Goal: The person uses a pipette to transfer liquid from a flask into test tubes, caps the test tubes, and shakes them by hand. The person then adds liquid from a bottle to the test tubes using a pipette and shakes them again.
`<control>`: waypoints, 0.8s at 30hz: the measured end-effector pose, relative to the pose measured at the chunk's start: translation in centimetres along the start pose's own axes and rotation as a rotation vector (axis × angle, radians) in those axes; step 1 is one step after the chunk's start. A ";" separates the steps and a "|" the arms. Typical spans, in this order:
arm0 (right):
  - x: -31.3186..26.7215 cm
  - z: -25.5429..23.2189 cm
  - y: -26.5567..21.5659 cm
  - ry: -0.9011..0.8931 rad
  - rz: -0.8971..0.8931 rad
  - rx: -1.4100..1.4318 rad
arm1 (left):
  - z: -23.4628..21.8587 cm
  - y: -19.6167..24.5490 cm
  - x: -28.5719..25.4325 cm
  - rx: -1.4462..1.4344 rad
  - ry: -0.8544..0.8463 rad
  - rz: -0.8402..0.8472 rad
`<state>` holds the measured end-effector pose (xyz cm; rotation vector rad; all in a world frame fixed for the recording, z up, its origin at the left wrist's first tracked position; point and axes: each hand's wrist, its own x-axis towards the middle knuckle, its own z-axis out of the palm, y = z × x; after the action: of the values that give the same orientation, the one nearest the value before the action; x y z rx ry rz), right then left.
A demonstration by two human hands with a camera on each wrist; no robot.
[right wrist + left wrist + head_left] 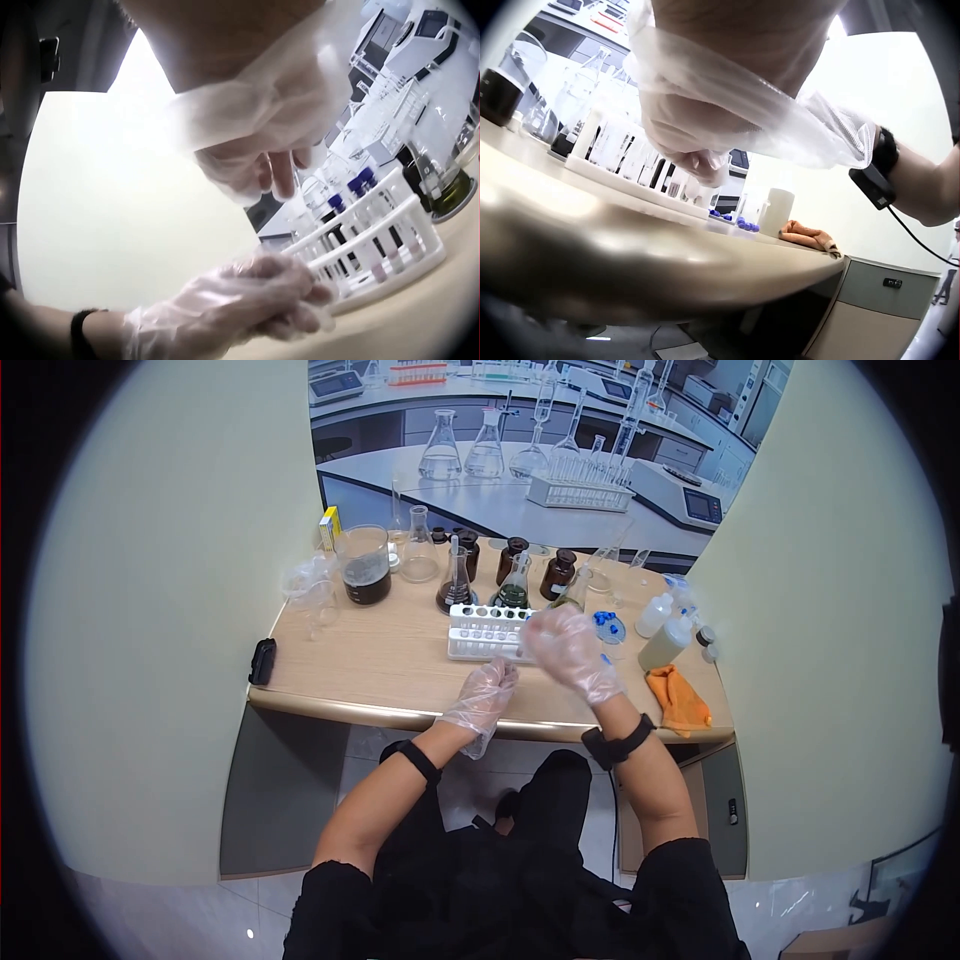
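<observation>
Both hands wear clear plastic gloves. My left hand [484, 696] is at the front of a white test tube rack [487, 634], its bent fingertips close to the rack's base. In the right wrist view those fingers [304, 289] are curled near the rack's end. Raised over the rack's right end is my right hand [564, 648], its fingers bent downward above the left hand. I cannot tell whether either hand pinches something small. Several glass tubes stand in the rack, some with blue caps [355, 186] and some with pinkish liquid low inside.
Behind the rack stand flasks of dark liquid [456, 588] and brown bottles [560, 573]. A large beaker [366, 570] is at the left. On the right are a dish of blue caps [608, 626], plastic bottles [664, 645] and an orange cloth [680, 700] near the front edge.
</observation>
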<state>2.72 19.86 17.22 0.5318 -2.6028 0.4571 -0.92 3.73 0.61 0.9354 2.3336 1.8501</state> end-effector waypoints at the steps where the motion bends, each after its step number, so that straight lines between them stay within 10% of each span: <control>1: 0.5 -0.2 1.7 0.136 0.150 0.023 | -0.3 1.1 -0.3 0.084 -0.048 -0.079; 10: 6.3 -1.5 15.2 0.070 0.627 -0.301 | -1.1 2.4 -0.8 0.163 -0.080 -0.098; 14: 7.1 -1.5 16.8 -0.041 0.607 -0.254 | -0.4 1.3 -0.7 0.173 -0.083 -0.113; 16: 7.4 0.3 20.6 -0.215 0.291 -0.521 | -0.4 1.3 -0.8 0.155 -0.079 -0.122; 24: 7.5 1.2 22.7 -0.236 0.266 -0.654 | -0.7 1.5 -0.9 0.083 -0.086 -0.153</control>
<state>-13.75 37.00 14.69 0.0158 -2.8365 -0.4057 0.21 2.91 1.89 0.8010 2.3735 1.6351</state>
